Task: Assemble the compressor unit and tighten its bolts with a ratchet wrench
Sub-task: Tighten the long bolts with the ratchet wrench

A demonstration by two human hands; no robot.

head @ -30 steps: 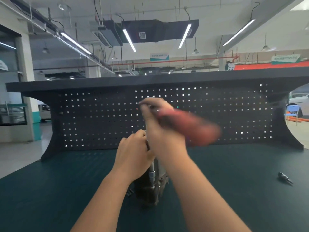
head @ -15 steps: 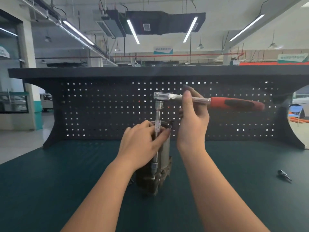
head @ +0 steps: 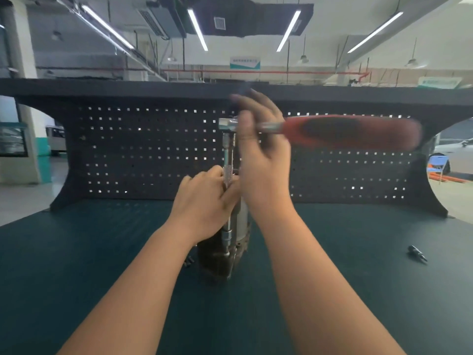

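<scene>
The compressor unit [head: 217, 262], a dark metal cylinder, stands upright on the green mat at the centre. A long extension bar [head: 227, 175] rises from its lower flange to the ratchet wrench [head: 345, 130], whose red and black handle points right and is blurred. My left hand [head: 204, 203] grips the top of the unit and the bar's knurled section. My right hand [head: 261, 149] holds the wrench's steel shaft just right of its head, thumb across the front, fingers blurred behind.
A small loose metal bit [head: 417, 253] lies on the green mat [head: 76, 265] at the right. Small dark bolts [head: 188, 261] sit beside the unit's left base. A black pegboard [head: 128, 149] walls off the back of the bench.
The wrench handle swung from pointing toward me out to the right, and now sits slightly lower and blurred. My left hand stayed on the unit and bar.
</scene>
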